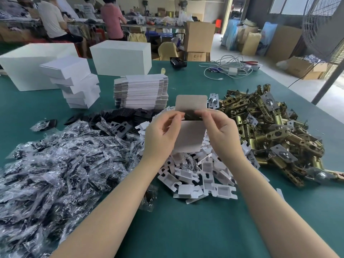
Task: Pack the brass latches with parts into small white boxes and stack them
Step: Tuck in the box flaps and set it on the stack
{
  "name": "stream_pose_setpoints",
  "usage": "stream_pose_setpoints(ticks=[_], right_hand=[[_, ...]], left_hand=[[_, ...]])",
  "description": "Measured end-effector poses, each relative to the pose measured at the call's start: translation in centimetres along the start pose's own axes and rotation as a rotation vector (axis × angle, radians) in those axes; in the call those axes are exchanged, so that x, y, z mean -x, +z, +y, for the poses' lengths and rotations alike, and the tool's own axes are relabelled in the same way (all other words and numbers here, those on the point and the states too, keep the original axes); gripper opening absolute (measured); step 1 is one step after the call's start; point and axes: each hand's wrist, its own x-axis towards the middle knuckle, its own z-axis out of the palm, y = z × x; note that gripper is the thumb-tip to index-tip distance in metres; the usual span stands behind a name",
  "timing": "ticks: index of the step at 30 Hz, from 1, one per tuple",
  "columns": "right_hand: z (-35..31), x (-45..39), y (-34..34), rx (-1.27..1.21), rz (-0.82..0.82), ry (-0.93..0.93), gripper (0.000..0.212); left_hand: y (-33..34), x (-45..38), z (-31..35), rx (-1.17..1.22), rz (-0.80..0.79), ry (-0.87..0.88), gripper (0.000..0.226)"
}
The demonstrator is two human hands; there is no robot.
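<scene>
A small white cardboard box (189, 137) is held upright above the green-covered table (186, 229), between both hands. The left hand (161, 134) grips its left side, fingers curled round the edge; the right hand (222, 132) pinches the rim at the open top with thumb and fingertips. The top flap (191, 102) stands raised, and something dark shows in the opening (too shadowed to identify).

Directly beneath the box a heap of white moulded plastic inserts (201, 175) is spread. To the left, a large pile of clear plastic packets with dark small parts (55, 164) is noted; behind it, a cluster of black metal plates (119, 120). To the right, a heap of brass-coloured tubular latches with silver faceplates (270, 131) is piled.

Farther back, a bundle of flat unfolded white box blanks (141, 92) is seen, and left of it an uneven stack of closed small white boxes (74, 82). Behind those, two large white cartons (121, 56) stand. White cables (227, 68) lie tangled at the far right of the table. Beyond, people are seated at other benches among brown cartons (198, 37).
</scene>
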Motion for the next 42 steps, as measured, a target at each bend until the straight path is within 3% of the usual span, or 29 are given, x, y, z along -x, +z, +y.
stream_pose_setpoints(ticks=[4, 7, 11, 16, 22, 25, 28, 32, 38, 42], right_hand=[[0.5, -0.7, 0.0, -0.295, 0.019, 0.157, 0.025], [0.9, -1.3, 0.3, -0.387, 0.001, 0.245, 0.041], [0.8, -1.5, 0.4, -0.336, -0.072, 0.186, 0.035], [0.8, -0.6, -0.1, -0.301, -0.083, 0.120, 0.024], [1.0, 0.5, -0.3, -0.255, -0.133, 0.137, 0.023], [0.7, 0.6, -0.2, -0.178, -0.096, 0.088, 0.028], [1.1, 0.4, -0.2, 0.005, -0.065, -0.001, 0.020], [1.3, 0.3, 0.0, -0.074, -0.044, 0.007, 0.025], [1.8, 0.2, -0.4, 0.053, -0.088, -0.104, 0.028], [1.1, 0.2, -0.1, -0.102, -0.034, -0.005, 0.024]], left_hand=[[-0.6, -1.0, 0.6, 0.080, -0.052, -0.089, 0.022], [-0.4, -1.2, 1.0, 0.155, -0.038, -0.160, 0.025], [-0.8, -1.3, 0.7, 0.125, -0.085, -0.131, 0.044], [-1.5, -1.3, -0.2, 0.027, -0.165, 0.009, 0.017], [-3.0, -1.4, -0.3, -0.119, -0.253, 0.085, 0.025], [-2.7, -1.2, 0.0, -0.073, -0.239, 0.092, 0.016], [-2.1, -1.0, 0.2, -0.064, -0.215, 0.091, 0.013], [-2.2, -1.2, 0.1, -0.072, -0.207, 0.085, 0.016], [-2.6, -1.3, -0.2, -0.112, -0.251, 0.103, 0.030], [-2.2, -1.3, 0.4, -0.092, -0.203, 0.087, 0.025]])
